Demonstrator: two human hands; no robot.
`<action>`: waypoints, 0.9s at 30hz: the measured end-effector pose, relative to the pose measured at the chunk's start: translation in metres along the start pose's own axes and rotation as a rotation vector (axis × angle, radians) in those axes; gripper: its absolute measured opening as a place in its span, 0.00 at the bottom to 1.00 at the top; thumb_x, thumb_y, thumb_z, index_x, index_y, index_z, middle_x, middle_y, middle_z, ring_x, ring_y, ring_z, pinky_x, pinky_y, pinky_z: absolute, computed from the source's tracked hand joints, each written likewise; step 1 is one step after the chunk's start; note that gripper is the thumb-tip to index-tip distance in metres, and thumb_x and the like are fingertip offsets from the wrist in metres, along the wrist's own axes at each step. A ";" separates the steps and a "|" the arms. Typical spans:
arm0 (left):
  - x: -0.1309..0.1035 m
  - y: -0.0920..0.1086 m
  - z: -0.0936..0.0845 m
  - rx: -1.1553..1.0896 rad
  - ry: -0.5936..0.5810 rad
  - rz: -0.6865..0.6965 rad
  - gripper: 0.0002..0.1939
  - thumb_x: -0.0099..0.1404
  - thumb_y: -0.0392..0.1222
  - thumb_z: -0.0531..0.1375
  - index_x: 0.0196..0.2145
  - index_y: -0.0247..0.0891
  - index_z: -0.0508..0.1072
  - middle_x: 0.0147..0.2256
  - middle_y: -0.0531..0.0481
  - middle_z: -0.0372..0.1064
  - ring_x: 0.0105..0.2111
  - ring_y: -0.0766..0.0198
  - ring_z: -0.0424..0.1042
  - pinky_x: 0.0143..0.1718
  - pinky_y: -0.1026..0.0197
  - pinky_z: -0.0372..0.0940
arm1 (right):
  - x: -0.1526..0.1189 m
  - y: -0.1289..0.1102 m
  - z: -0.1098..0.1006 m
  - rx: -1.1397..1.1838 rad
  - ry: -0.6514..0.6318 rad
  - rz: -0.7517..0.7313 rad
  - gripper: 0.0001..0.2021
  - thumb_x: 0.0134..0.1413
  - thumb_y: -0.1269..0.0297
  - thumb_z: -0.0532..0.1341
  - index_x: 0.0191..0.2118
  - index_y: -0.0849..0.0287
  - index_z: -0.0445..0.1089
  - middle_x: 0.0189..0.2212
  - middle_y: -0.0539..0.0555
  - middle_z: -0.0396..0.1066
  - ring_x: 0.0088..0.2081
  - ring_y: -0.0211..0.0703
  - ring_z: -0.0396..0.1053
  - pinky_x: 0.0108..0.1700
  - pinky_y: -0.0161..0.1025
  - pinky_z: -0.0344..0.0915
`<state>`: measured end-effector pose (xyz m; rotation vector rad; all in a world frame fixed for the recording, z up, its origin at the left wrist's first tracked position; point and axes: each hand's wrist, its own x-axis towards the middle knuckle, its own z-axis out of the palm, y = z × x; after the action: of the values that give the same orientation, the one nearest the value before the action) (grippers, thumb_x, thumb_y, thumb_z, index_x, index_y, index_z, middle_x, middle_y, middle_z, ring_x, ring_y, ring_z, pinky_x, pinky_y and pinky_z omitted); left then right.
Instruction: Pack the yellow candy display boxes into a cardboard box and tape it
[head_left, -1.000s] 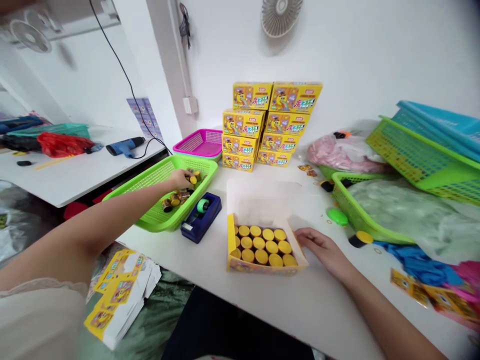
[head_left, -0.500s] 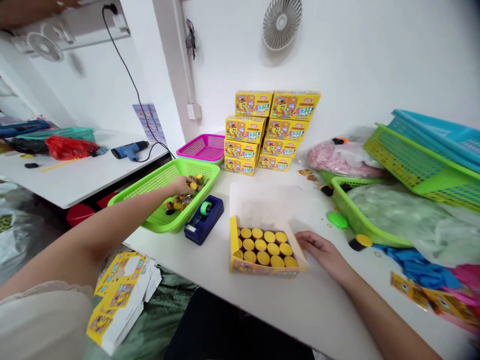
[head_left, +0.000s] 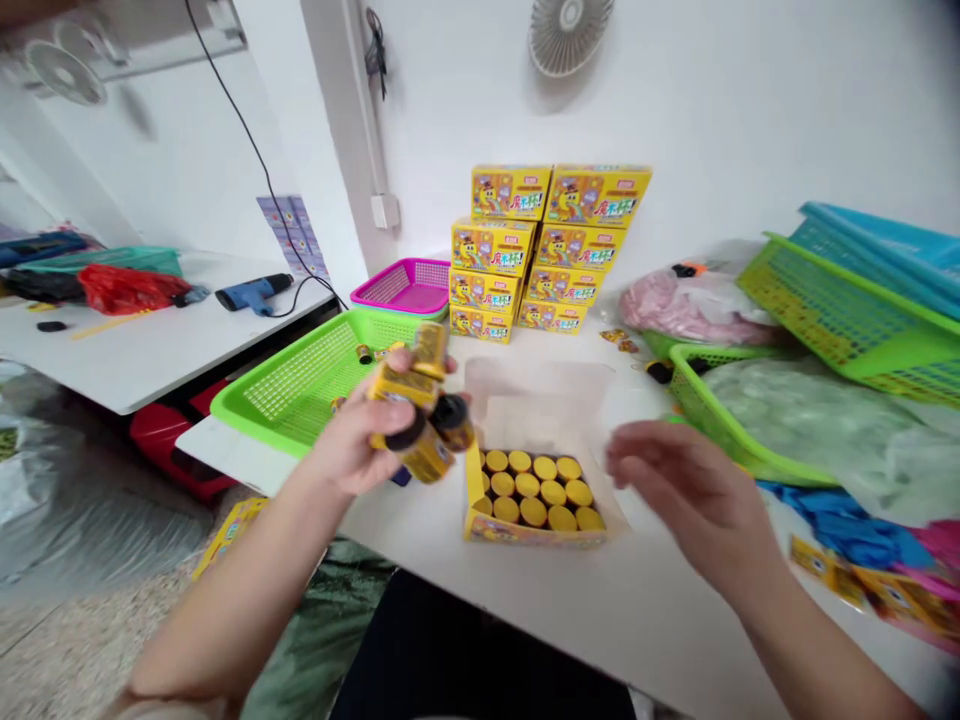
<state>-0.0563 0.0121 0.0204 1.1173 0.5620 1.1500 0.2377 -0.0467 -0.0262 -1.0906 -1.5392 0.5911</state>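
Note:
My left hand [head_left: 352,440] is closed around several small yellow canisters [head_left: 426,455], some with a black end showing, held up over the table between the green basket and the box. The open cardboard box [head_left: 536,533] has its white lid raised at the back. Rows of yellow-capped canisters [head_left: 527,485] stand upright inside it. Just right of the box hovers my right hand [head_left: 694,495], slightly blurred, fingers curved and parted from the thumb, with nothing visible in it. A few more canisters lie in the green basket [head_left: 262,395], partly hidden by my left hand.
Closed yellow boxes [head_left: 559,250] are stacked against the wall, beside a magenta basket [head_left: 401,290]. A tape dispenser [head_left: 402,477] is mostly hidden behind my left hand. Baskets with plastic bags [head_left: 787,410] and blue cloth [head_left: 832,525] lie on the right. A heat gun [head_left: 255,293] rests on the left table.
My left hand has come out of the green basket toward the box, bringing several canisters. My right hand has lifted off the box's right side.

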 end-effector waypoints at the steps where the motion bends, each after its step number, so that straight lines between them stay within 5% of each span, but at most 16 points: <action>1: -0.003 -0.013 0.012 -0.095 -0.052 -0.022 0.22 0.48 0.39 0.67 0.40 0.45 0.63 0.49 0.51 0.69 0.45 0.53 0.75 0.39 0.51 0.75 | 0.000 -0.018 0.013 0.084 -0.141 0.028 0.14 0.55 0.57 0.65 0.47 0.51 0.69 0.39 0.55 0.73 0.36 0.41 0.73 0.37 0.38 0.74; 3: -0.002 -0.035 0.028 -0.267 -0.116 -0.067 0.21 0.50 0.37 0.67 0.40 0.44 0.64 0.48 0.52 0.70 0.43 0.55 0.76 0.40 0.51 0.75 | 0.001 -0.041 0.037 0.253 -0.337 0.135 0.21 0.55 0.59 0.66 0.53 0.48 0.64 0.44 0.54 0.72 0.40 0.42 0.74 0.39 0.39 0.75; 5: 0.003 -0.051 0.036 -0.378 -0.132 -0.103 0.20 0.52 0.37 0.67 0.41 0.44 0.65 0.46 0.53 0.71 0.42 0.56 0.76 0.42 0.51 0.75 | 0.001 -0.046 0.054 0.409 -0.361 0.234 0.20 0.56 0.59 0.66 0.53 0.48 0.62 0.46 0.54 0.71 0.42 0.41 0.74 0.41 0.40 0.75; 11: 0.010 -0.071 0.036 -0.470 -0.133 -0.162 0.21 0.55 0.35 0.67 0.43 0.47 0.64 0.46 0.55 0.71 0.43 0.60 0.76 0.42 0.56 0.74 | -0.006 -0.018 0.064 0.740 -0.112 0.469 0.13 0.51 0.60 0.70 0.42 0.52 0.69 0.46 0.49 0.70 0.43 0.35 0.72 0.46 0.36 0.72; 18: 0.010 -0.078 0.047 -0.333 -0.010 -0.139 0.21 0.54 0.37 0.70 0.42 0.45 0.67 0.42 0.54 0.72 0.35 0.64 0.75 0.28 0.66 0.72 | -0.010 -0.015 0.070 0.867 0.117 0.594 0.16 0.46 0.59 0.72 0.43 0.51 0.74 0.46 0.49 0.71 0.46 0.37 0.71 0.49 0.38 0.71; 21: 0.010 -0.081 0.051 -0.181 0.075 -0.039 0.19 0.54 0.39 0.71 0.41 0.42 0.70 0.42 0.51 0.73 0.35 0.67 0.75 0.32 0.68 0.70 | -0.009 -0.016 0.076 0.884 0.197 0.586 0.16 0.47 0.58 0.72 0.43 0.51 0.74 0.46 0.50 0.72 0.47 0.38 0.71 0.51 0.38 0.70; 27: 0.012 -0.089 0.050 0.270 0.164 0.372 0.12 0.59 0.42 0.68 0.41 0.41 0.73 0.45 0.47 0.71 0.49 0.58 0.71 0.53 0.54 0.65 | -0.010 -0.022 0.090 0.930 0.167 0.569 0.20 0.51 0.57 0.70 0.50 0.48 0.71 0.52 0.50 0.71 0.53 0.39 0.68 0.51 0.36 0.69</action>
<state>0.0278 0.0038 -0.0388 1.4080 0.6680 1.5298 0.1447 -0.0495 -0.0371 -0.7818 -0.6245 1.3872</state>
